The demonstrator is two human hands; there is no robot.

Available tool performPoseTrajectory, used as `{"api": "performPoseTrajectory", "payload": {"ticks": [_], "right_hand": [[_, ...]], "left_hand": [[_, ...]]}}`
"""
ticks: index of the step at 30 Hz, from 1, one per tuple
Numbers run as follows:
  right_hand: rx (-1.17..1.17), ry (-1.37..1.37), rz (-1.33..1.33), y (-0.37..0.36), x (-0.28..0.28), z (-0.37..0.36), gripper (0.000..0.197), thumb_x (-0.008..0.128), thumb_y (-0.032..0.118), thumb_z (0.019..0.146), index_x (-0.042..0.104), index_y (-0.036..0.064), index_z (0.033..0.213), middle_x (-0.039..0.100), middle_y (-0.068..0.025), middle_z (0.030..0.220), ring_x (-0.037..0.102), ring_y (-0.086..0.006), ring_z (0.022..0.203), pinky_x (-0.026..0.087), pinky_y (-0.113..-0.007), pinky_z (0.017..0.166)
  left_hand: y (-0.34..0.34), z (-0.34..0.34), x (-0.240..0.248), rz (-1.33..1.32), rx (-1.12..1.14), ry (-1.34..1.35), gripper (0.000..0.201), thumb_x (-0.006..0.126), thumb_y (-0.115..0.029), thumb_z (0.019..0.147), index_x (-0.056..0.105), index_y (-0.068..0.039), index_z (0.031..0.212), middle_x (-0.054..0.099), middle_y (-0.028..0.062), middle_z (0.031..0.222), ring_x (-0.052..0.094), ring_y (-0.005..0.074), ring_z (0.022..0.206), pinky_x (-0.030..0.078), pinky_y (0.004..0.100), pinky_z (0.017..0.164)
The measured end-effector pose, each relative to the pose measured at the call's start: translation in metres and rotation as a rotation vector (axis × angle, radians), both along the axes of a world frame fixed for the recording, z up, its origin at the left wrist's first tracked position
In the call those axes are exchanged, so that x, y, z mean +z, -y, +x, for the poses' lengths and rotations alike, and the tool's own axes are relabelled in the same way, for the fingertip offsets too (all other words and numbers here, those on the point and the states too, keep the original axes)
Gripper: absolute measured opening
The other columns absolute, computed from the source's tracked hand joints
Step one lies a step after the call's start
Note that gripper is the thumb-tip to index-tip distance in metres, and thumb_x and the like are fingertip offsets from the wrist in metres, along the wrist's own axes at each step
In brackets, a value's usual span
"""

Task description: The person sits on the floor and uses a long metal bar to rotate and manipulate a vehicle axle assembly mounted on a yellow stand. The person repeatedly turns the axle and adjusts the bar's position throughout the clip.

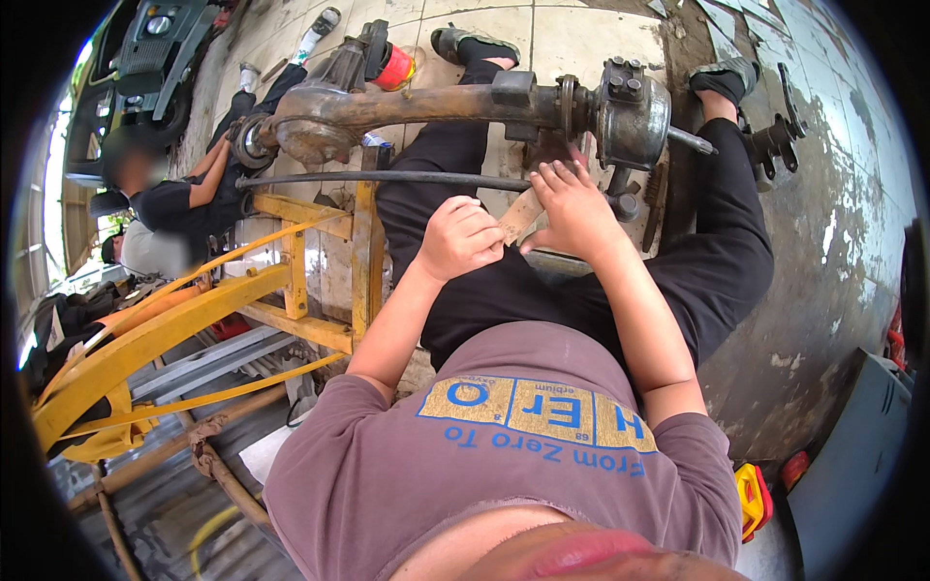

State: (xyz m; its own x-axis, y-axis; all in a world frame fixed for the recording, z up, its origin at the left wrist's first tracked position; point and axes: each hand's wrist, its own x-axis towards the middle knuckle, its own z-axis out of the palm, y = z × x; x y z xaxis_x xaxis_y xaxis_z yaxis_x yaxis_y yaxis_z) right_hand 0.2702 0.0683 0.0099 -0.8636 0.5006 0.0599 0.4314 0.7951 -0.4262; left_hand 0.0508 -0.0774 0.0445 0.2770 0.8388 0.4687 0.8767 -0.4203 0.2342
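Note:
My left hand (460,238) is closed, thumb and fingers pinching the lower end of a tan sandpaper strip (519,217). Its other end reaches my right hand (575,211), whose smudged fingers are stretched out, thumb apart; whether they press on the strip is partly hidden. A long dark metal rod (387,177) runs crosswise above my left hand and ends beside my right fingertips. Beyond it lies a rusty vehicle axle housing (417,105), with a round brake drum (635,121) at its right end, just past my right hand.
A yellow metal frame (363,257) stands to the left. Behind it, another person (179,208) has hands at the axle's left end. A red container (395,70) sits beyond the axle. Metal brackets (772,145) lie by my right foot; a grey-blue cabinet (852,465) stands at lower right.

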Motion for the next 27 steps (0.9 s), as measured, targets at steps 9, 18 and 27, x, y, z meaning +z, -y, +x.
{"api": "performPoseTrajectory", "payload": {"ticks": [9,18,27], "right_hand": [[-0.21,0.086,0.062,0.039,-0.018,-0.045,0.081,0.064,0.056,0.113,0.061,-0.0107,0.159,0.06,-0.0327,0.167,0.054,-0.0499,0.159,0.04,-0.06,0.134],[0.181,0.024,-0.016,0.003,-0.016,-0.018,0.075,0.074,0.043,0.107,0.058,0.0001,0.166,0.051,-0.0179,0.181,0.046,-0.0328,0.169,0.034,-0.054,0.141],[0.024,0.033,0.038,0.027,-0.009,-0.027,0.074,0.065,0.022,0.104,0.051,-0.0047,0.171,0.045,-0.0224,0.183,0.043,-0.0333,0.171,0.033,-0.051,0.141]], "left_hand": [[0.008,0.008,-0.011,-0.139,-0.121,-0.011,0.024,0.087,-0.006,0.063,0.072,-0.015,0.08,0.07,0.0025,0.08,0.071,0.027,0.075,0.059,0.0403,0.078],[-0.005,-0.032,0.008,-0.061,0.05,0.129,0.011,0.083,-0.01,0.079,0.072,-0.012,0.082,0.074,0.007,0.082,0.074,0.0317,0.078,0.059,0.0447,0.079],[-0.043,-0.07,-0.014,-0.328,0.204,0.201,0.011,0.081,-0.014,0.092,0.075,-0.006,0.088,0.072,0.0092,0.082,0.073,0.0307,0.077,0.057,0.0421,0.074]]}}
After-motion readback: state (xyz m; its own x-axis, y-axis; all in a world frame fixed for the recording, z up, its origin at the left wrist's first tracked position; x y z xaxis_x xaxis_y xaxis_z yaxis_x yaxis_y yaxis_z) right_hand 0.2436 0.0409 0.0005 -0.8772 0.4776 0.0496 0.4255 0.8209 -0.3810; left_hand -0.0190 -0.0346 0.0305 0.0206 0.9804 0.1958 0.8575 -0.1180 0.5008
